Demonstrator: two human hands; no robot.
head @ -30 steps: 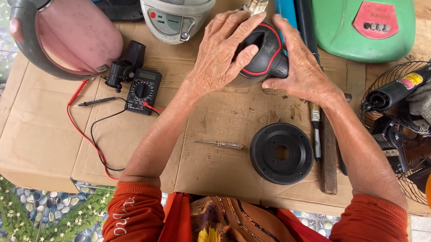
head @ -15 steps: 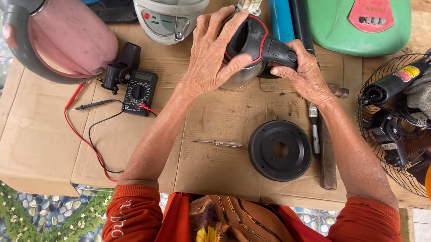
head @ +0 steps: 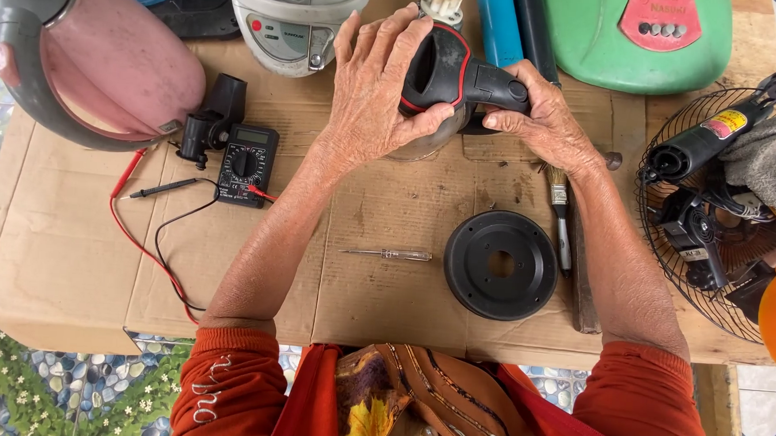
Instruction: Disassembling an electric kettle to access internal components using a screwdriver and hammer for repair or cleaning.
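Both hands, left (head: pixel 372 98) and right (head: pixel 544 120), clench the black red-trimmed kettle (head: pixel 445 66) beside a green housing (head: pixel 636 45).

We note small greyish rectangular screen (head: pixel 252 137) on black multimeter (head: pixel 247 164), well left of left hand (head: pixel 372 93). Beyond that hand, grey rectangular control panel label (head: pixel 280 38) with red dot on white appliance (head: pixel 294 14). Beyond right hand (head: pixel 544 120), red rounded-trapezoid label (head: pixel 666 22) with row of grey buttons on green housing (head: pixel 637 32). Far right of right hand, small yellow-and-red sticker (head: pixel 723 124) on black cylindrical tool (head: pixel 720 129) lying over wire fan guard (head: pixel 666 153). We see no packages, no signs.
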